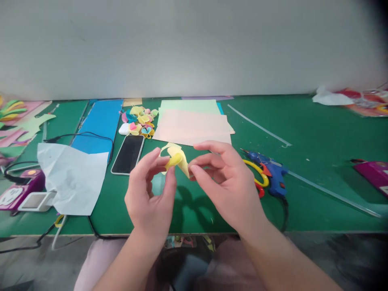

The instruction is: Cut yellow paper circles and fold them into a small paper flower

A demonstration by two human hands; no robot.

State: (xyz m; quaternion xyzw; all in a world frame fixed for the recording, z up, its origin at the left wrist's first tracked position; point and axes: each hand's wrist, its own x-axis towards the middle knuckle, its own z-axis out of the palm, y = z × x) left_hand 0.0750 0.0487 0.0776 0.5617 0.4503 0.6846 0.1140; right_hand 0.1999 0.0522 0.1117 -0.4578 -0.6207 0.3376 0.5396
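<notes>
Above the green table (318, 133), both hands pinch a small folded piece of yellow paper (178, 158). My left hand (151, 194) grips its left end between thumb and fingers. My right hand (224, 182) pinches its pointed right end with thumb and forefinger, the other fingers curled. A black phone (128, 154) lies just left of my left hand.
A pile of small coloured paper petals (140, 120) sits behind the phone. Pale paper sheets (194, 123), a blue sheet (97, 123) and a white sheet (74, 178) lie around. Scissors (257, 176), a blue glue gun (271, 173) and glue sticks (330, 193) lie right.
</notes>
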